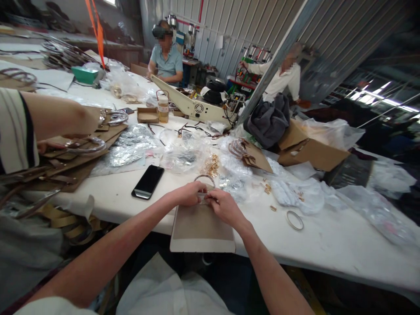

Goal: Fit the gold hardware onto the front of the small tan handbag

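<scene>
A flat beige bag panel [203, 223] with a paler lower strip lies over the table's front edge, right before me. A thin curved handle [204, 177] stands up from its top end. My left hand [192, 194] is closed on the panel's top, beside the handle's base. Close against it, my right hand [225, 206] is pinched at the same spot; the small part between its fingertips is hidden. Just beyond the hands lies a heap of small gold-coloured metal fittings [211, 165] on clear plastic.
A black phone [148, 182] lies left of my hands, and a tape roll [295, 220] lies right. At far left, a co-worker's arm [62, 114] reaches over stacked brown bag pieces [82, 173]. Cardboard [315, 153], plastic bags, and a cream machine [197, 107] stand farther back. Two people are behind.
</scene>
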Available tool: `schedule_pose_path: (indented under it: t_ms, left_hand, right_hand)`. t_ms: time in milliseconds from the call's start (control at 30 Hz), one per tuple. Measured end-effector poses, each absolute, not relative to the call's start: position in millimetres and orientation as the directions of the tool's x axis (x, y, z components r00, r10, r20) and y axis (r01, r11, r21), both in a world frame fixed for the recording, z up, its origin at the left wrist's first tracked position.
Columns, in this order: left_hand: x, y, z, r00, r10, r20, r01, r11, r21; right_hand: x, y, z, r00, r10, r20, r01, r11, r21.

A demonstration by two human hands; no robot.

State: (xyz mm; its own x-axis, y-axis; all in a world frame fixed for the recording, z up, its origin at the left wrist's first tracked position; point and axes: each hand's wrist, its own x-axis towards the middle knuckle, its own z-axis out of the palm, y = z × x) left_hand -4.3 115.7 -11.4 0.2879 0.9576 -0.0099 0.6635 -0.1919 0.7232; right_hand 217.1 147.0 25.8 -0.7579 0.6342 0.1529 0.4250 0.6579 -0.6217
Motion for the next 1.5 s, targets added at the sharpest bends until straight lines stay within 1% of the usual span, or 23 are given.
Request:
schedule_pose_path:
  t_ms: [133,267,367,500,567,633,767,867,1200,1333,1500]
  left_hand:
    - [-4,116,-14,0.303,0.953,0.007,0.646,-0.210,0.734]
    - [-4,115,-17,0.301,0.953,0.021,0.639,-0.218,0.738]
    - [-4,114,-17,0.290,0.957,0.023,0.643,-0.213,0.735]
    - [-3,113,-15,0.287,0.958,0.020,0.652,-0.211,0.728]
    - [-3,113,-15,0.286,0.958,0.022,0.655,-0.213,0.725]
    - [-3,113,-15,0.288,0.957,0.027,0.657,-0.218,0.722]
    - [-3,113,-15,0.286,0.958,0.030,0.654,-0.217,0.724]
    - [-3,112,-12,0.277,0.961,0.020,0.659,-0.205,0.723]
    - [-1,110,-8,0.243,0.970,-0.014,0.686,-0.161,0.710]
    - [-1,109,-8,0.238,0.971,-0.014,0.683,-0.157,0.714]
    - [-2,109,-9,0.243,0.970,-0.013,0.673,-0.159,0.723]
  right_hand:
    - [212,147,19,-0.749,0.647,0.141,0.456,0.658,-0.599]
    - [212,147,20,-0.725,0.677,0.127,0.465,0.617,-0.635]
    - [213,149,23,-0.722,0.686,0.088,0.475,0.585,-0.657]
    - [212,147,24,-0.725,0.688,0.037,0.529,0.591,-0.609]
    - [210,146,22,-0.708,0.705,0.042,0.557,0.594,-0.581]
    - [209,144,19,-0.692,0.720,0.058,0.566,0.590,-0.576]
    - [209,141,13,-0.684,0.717,0.132,0.526,0.611,-0.592]
    - [210,138,10,-0.682,0.712,0.168,0.519,0.633,-0.574]
    - [210,130,0,-0.622,0.758,0.195,0.623,0.630,-0.463]
    - [211,131,-2,-0.620,0.769,0.158,0.636,0.610,-0.473]
    - [210,131,-3,-0.612,0.775,0.158,0.648,0.605,-0.463]
